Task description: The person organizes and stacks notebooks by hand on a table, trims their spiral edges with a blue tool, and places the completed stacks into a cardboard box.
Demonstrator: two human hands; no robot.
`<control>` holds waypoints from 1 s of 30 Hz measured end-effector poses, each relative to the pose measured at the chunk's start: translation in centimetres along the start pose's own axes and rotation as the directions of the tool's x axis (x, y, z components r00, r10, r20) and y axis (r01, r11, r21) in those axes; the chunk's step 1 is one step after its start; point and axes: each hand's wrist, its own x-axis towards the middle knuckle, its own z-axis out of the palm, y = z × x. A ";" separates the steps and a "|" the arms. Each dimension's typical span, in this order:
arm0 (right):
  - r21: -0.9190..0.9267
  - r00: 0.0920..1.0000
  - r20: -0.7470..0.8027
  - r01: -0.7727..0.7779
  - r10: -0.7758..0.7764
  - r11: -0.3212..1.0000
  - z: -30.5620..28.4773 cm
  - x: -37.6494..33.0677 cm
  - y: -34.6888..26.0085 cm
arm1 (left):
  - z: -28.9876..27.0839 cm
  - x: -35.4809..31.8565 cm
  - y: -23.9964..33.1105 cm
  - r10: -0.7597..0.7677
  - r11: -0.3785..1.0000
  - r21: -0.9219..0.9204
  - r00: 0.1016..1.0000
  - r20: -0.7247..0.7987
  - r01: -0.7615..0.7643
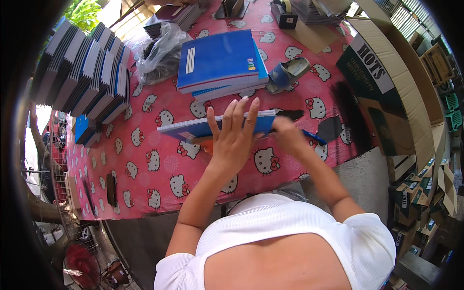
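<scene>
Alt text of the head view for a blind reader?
A person's left hand lies against a blue notebook, the right hand at its right end. Beyond, more blue notebooks lie on a pink table cover, notebook stacks at left.

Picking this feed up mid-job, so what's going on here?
A person at a pink table has the left hand spread against a blue notebook tipped up with its page edges upward. The right hand is at the notebook's right end, too blurred to read its grip. A short stack of blue notebooks lies just beyond, with taller piles at the left.
</scene>
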 end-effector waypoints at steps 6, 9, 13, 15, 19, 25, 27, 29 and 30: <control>-0.537 0.775 -0.458 -0.632 0.436 0.559 -12.3 -0.9 8.1 | 1.4 1.0 -0.8 -0.049 0.954 -0.296 0.959 -0.280 -0.038; -0.481 0.857 -0.355 -0.510 0.374 0.713 -12.1 -0.8 8.1 | 1.0 1.4 -0.7 -0.091 0.946 -0.322 0.920 -0.382 -0.040; -0.510 0.697 -0.498 -0.716 0.516 0.476 -10.4 0.0 6.0 | 1.1 1.2 -0.7 -0.125 0.933 -0.361 0.930 -0.345 -0.009; -0.512 0.749 -0.416 -0.661 0.515 0.549 -11.0 -1.3 9.4 | 1.2 1.5 -0.5 -0.119 0.924 -0.382 0.929 -0.349 -0.025; -0.252 0.770 -0.359 -0.624 0.528 0.739 -12.3 -1.1 8.0 | 1.2 1.2 -0.4 -0.151 0.910 -0.414 0.951 -0.270 0.027; 0.369 0.984 -0.022 -0.158 0.179 0.916 -9.4 1.6 -8.0 | 1.2 1.2 -0.8 -0.102 0.960 -0.278 0.935 -0.339 0.004; 0.364 0.998 -0.044 -0.027 0.046 0.931 -9.1 2.1 -9.1 | 1.1 1.3 -0.9 -0.102 0.971 -0.237 0.936 -0.336 0.021; 0.259 0.990 -0.136 0.013 0.023 0.966 -9.3 2.6 -10.3 | 1.1 1.2 -1.0 -0.106 0.945 -0.328 0.941 -0.321 -0.006; 0.260 0.991 -0.132 0.010 0.025 0.966 -9.6 2.9 -10.8 | 1.2 1.1 -1.0 -0.109 0.944 -0.329 0.942 -0.317 -0.002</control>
